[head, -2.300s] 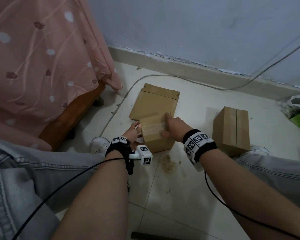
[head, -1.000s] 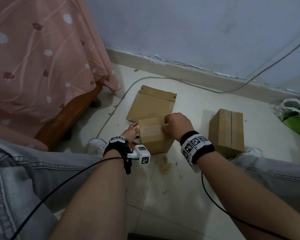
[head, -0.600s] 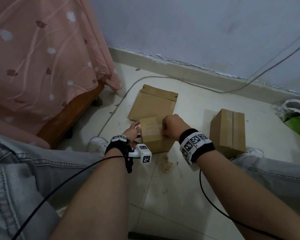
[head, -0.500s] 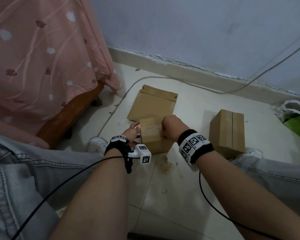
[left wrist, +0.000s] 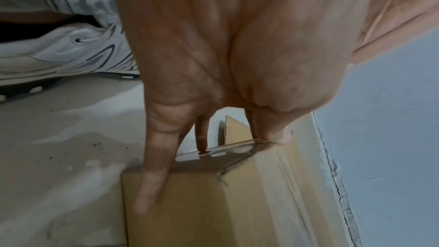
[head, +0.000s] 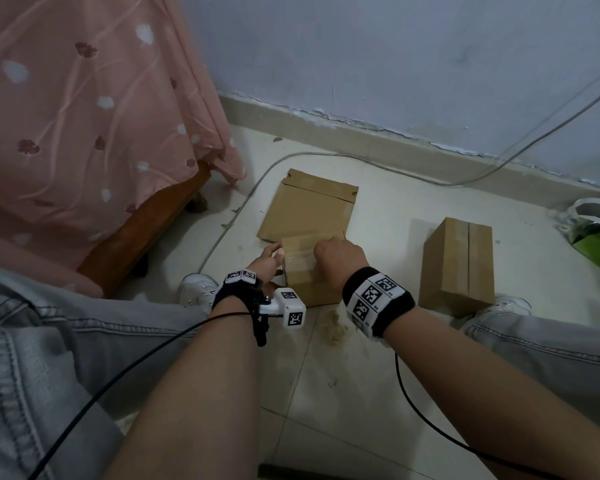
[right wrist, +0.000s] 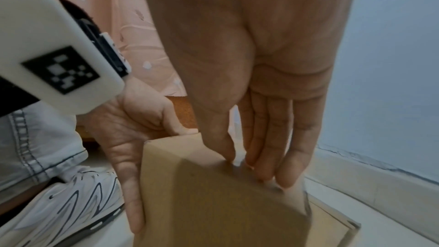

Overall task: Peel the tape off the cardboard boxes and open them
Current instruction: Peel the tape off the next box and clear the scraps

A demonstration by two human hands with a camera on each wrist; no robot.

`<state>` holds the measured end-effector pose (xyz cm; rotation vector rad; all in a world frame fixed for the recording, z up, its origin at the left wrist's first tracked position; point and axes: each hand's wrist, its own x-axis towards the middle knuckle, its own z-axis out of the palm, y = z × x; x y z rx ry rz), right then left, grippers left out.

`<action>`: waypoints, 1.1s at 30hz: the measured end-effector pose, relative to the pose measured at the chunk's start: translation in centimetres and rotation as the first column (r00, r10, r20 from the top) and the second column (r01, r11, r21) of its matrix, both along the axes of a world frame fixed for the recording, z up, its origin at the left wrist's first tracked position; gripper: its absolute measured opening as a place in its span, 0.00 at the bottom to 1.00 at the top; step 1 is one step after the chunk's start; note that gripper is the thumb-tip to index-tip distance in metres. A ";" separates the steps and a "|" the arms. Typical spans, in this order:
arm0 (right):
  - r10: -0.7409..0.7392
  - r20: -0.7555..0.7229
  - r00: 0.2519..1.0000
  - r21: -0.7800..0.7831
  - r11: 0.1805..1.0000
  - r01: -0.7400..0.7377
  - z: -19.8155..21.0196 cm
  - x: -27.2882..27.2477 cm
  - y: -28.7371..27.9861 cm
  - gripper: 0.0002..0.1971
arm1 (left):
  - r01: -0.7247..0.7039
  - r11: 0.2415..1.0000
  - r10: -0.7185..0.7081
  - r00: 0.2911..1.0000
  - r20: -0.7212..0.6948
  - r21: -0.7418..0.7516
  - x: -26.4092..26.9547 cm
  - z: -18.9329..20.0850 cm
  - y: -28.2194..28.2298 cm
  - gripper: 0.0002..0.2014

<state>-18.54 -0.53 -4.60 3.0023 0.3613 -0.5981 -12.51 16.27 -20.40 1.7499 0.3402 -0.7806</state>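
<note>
A small cardboard box [head: 309, 282] stands on the floor tiles between my knees, with clear tape [head: 298, 263] across its top. My left hand [head: 274, 258] grips its left side, thumb on the top edge and fingers [left wrist: 152, 185] down the side wall. My right hand [head: 336, 258] sits curled on the box top. In the right wrist view its thumb and fingertips [right wrist: 263, 172] pinch at the tape [right wrist: 237, 164] by the top edge. A second taped box [head: 458, 265] stands untouched to the right. A flattened box [head: 309, 209] lies just behind.
A bed with a pink cloth [head: 84, 116] and wooden frame [head: 146, 237] is close on the left. A grey cable [head: 326, 157] runs along the wall. A green bag [head: 596, 233] sits far right. My shoes [head: 198, 289] and cardboard crumbs [head: 331, 327] lie near the box.
My right hand has curled into a pinch and drawn slightly left across the box top. The left hand and the box have stayed where they were.
</note>
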 end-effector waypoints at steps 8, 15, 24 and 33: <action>-0.026 0.002 1.000 0.062 0.998 0.026 -0.9 1.0 -1.0 0.10 | -0.059 0.996 0.058 0.998 -0.028 -0.064 -0.1 0.6 -0.4 0.23; -0.139 -0.033 0.990 0.214 0.966 0.143 -1.8 1.6 -2.7 0.09 | -0.064 0.995 0.063 0.998 -0.019 -0.071 -0.3 0.7 -0.6 0.24; -0.121 -0.083 0.989 0.330 0.933 0.142 -2.3 1.4 -3.8 0.16 | -0.085 0.993 0.081 0.996 -0.046 -0.087 -0.2 0.3 -0.3 0.24; -0.141 -0.051 0.989 0.303 0.941 0.150 -2.6 1.6 -3.5 0.12 | -0.060 0.997 0.058 0.997 -0.052 -0.044 -0.2 0.9 -0.4 0.24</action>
